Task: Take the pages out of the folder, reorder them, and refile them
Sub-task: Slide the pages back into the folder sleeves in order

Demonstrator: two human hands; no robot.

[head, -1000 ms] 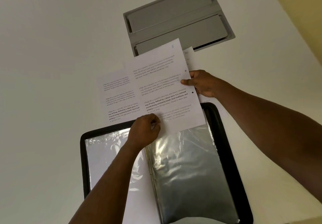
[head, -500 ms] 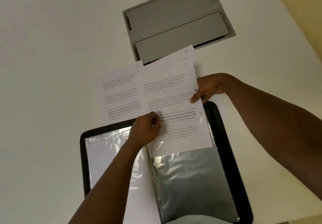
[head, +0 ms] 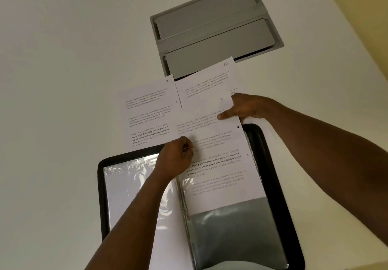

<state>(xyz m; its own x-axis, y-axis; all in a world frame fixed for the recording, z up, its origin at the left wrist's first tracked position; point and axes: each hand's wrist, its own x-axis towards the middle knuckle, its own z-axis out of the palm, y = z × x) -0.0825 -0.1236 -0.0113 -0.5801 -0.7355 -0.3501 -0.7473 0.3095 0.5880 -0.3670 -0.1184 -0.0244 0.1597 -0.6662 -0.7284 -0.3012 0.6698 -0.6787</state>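
An open black folder (head: 279, 196) with clear plastic sleeves lies on the white table in front of me. A printed page (head: 222, 164) lies over the upper part of the right-hand sleeve (head: 237, 234). My right hand (head: 245, 108) pinches that page at its top right edge. My left hand (head: 176, 160) is closed at the page's left edge, near the folder's spine. Two more printed pages lie on the table beyond the folder: one marked 9 (head: 147, 112) on the left, one marked 10 (head: 207, 80) on the right.
A grey metal cable hatch (head: 214, 28) with two flaps is set into the table behind the pages. The left sleeve (head: 130, 196) holds a white sheet. The table's right edge runs along a yellow wall (head: 367, 7).
The page in my hands has slid down towards me, from over the loose pages onto the folder's right sleeve. Pages 9 and 10 are now uncovered.
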